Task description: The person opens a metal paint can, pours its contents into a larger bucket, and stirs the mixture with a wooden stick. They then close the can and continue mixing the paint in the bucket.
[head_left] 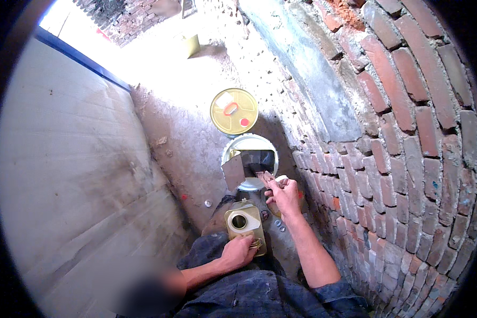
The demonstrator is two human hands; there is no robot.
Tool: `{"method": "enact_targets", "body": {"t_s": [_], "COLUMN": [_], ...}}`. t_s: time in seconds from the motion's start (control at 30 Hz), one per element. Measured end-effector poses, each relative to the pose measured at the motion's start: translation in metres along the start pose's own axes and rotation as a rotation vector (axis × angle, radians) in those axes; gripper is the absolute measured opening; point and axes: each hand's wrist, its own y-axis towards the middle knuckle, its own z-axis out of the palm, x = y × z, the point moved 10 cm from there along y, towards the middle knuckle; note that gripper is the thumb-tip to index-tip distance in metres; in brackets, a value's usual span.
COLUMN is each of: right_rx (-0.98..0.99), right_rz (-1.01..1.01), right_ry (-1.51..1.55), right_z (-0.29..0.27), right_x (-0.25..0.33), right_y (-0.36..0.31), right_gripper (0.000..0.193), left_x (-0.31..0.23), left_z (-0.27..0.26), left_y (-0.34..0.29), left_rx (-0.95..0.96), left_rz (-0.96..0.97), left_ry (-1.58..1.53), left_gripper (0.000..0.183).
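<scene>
Close to my body stands a yellowish rectangular metal can (255, 229) with a round dark opening on top. My left hand (239, 251) is closed at the can's near end, around its handle. In front of the can is a round white bucket (272, 147), with a dark inside and a brown flat sheet (233, 172) lying across its left rim. My right hand (284, 198) is over the bucket's near right edge. Its fingers pinch a flat reddish-brown tool (263, 175) that points into the bucket; its exact kind is unclear. A small white object (282, 179) shows beside those fingers.
Beyond the bucket stands a yellow drum (235, 112) with an orange-red handle and red cap. A brick wall (392, 153) rises on the right, a pale panel (85, 159) on the left. Small caps (279, 226) lie on the floor. Farther off is a yellow container (192, 46).
</scene>
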Motion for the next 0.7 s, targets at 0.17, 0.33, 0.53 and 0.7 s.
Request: {"method": "enact_targets", "body": {"t_s": [0.17, 0.33, 0.53, 0.7], "right_rx": [0.066, 0.064, 0.087, 0.075], "right_rz": [0.001, -0.069, -0.141, -0.103], "right_ry": [0.063, -0.080, 0.015, 0.132], "right_z": [0.001, -0.026, -0.076, -0.114], "right_x": [0.008, 0.023, 0.045, 0.047], "right_y": [0.006, -0.006, -0.061, -0.092], "right_gripper": [0.013, 0.011, 0.028, 0.033], "left_x": [-0.003, -0.007, -0.007, -0.008], "left_z": [-0.002, -0.006, -0.004, 0.005], "left_y": [0.003, 0.003, 0.008, 0.018], "left_rx": [0.010, -0.038, -0.027, 0.027], "left_rz": [-0.030, 0.018, 0.009, -0.015], "left_ry": [-0.008, 0.023, -0.005, 0.028], "left_gripper": [0.026, 0.027, 0.027, 0.027]}}
